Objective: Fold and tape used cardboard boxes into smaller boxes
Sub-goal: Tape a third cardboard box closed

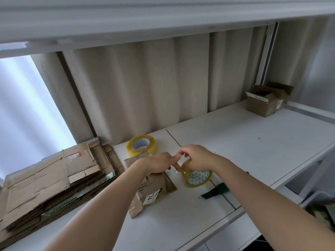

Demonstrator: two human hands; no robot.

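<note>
your left hand (159, 163) presses the small brown folded cardboard box (154, 185) on the white table (253, 145); your right hand (196, 157) grips the yellowish clear tape roll (196, 177) just beside it.

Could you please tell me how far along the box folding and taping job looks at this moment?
Done: one small box stands at the shelf's far right, flaps open. In hand: the left hand presses a folded cardboard piece while the right hand grips a tape roll; whether any tape is on it I cannot tell. Left: a stack of flattened cartons waits at left.
</note>
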